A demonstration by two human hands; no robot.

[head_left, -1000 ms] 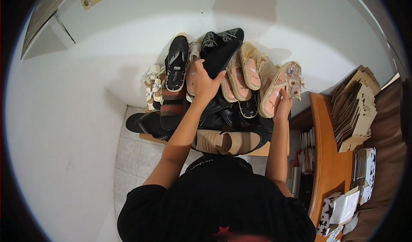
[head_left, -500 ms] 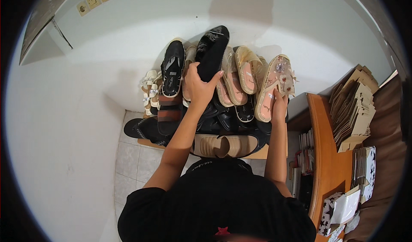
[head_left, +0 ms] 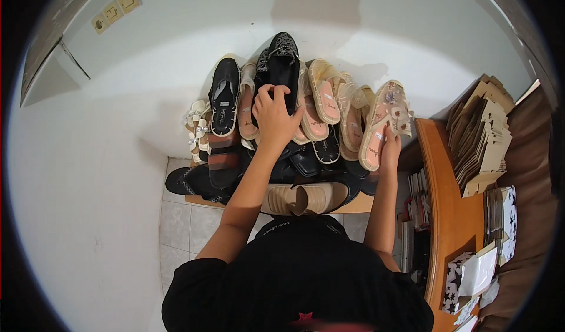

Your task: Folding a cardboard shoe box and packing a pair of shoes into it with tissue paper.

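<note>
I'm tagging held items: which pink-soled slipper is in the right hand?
The rightmost slipper: the right hand holds its edge, and ornaments dot its sheer upper. The other pink-soled slippers are farther left.

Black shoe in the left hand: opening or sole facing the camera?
Opening: the black shoe shows its dark inside and patterned upper; the left hand grips its heel end.

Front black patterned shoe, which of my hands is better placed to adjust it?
Probably your left hand: it grips the heel end of the black patterned shoe, while your right hand holds the pink-soled floral slipper farther right.
</note>
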